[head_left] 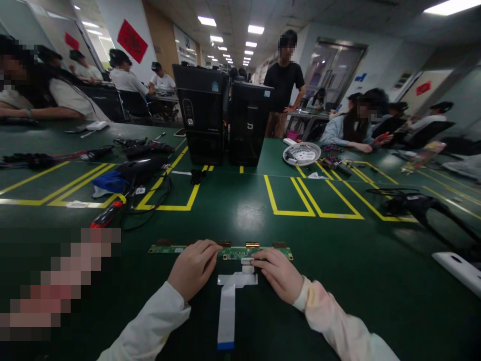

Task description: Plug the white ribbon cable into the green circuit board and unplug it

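A long, narrow green circuit board [236, 255] lies crosswise on the table in front of me. My left hand [195, 268] is on its left half, fingers bent together over the board and thumb at the near edge. A flat white ribbon cable [226, 316] with a blue end runs from the board's connector [247, 261] toward me, folded sideways partway along. At that connector my right hand [280, 275] has its fingertips closed on the cable's upper end. The fingers partly cover the contact there.
Two black computer towers [246, 125] stand at the back. A red-and-black screwdriver [107, 214] and cables lie left, a round white basket [301, 153] back right, a black looped object [428, 210] right. Yellow tape [293, 214] marks the green table. People sit around; one person [284, 75] stands.
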Available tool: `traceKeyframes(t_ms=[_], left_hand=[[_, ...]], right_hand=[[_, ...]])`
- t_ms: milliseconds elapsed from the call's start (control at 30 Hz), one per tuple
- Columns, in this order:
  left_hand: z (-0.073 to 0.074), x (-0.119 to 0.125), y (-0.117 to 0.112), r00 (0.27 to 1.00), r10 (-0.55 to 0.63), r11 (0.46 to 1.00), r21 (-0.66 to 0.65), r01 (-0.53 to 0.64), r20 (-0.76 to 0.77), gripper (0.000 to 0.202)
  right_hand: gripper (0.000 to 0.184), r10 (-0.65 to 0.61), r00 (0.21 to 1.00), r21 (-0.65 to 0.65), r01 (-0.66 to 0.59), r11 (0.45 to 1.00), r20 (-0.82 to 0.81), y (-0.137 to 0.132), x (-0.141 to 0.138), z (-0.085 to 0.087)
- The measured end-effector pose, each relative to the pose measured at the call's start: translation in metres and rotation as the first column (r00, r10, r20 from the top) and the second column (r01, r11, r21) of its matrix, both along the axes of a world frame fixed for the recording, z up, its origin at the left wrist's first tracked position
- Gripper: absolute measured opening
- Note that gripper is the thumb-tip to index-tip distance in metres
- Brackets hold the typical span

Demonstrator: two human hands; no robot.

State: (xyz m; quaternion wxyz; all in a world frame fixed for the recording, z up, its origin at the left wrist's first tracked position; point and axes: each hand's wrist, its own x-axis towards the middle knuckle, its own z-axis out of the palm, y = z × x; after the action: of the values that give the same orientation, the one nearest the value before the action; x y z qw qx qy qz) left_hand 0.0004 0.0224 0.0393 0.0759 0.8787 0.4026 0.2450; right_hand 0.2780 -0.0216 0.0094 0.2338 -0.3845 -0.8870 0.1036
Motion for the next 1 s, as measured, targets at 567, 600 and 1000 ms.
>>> traceKeyframes(t_ms=[567,600,1000], left_hand=[[0.010,0.006,-0.043,0.995,-0.034,0.995,-0.101,0.025,-0.092,0.026],[0.010,0.004,-0.049,0.994,-0.041,0.990,-0.139,0.027,-0.103,0.026],[-0.020,-0.013,-0.061,0.991,0.085,0.971,-0.216,-0.105,-0.101,0.030]], right_hand=[[0.055,0.006,0.959,-0.165,0.043,0.985,0.284,-0.010,-0.015,0.010],[0.055,0.006,0.959,-0.162,0.042,0.986,0.283,-0.010,-0.015,0.009],[0.056,0.001,0.954,-0.190,0.059,0.980,0.300,-0.020,0.009,0.008]])
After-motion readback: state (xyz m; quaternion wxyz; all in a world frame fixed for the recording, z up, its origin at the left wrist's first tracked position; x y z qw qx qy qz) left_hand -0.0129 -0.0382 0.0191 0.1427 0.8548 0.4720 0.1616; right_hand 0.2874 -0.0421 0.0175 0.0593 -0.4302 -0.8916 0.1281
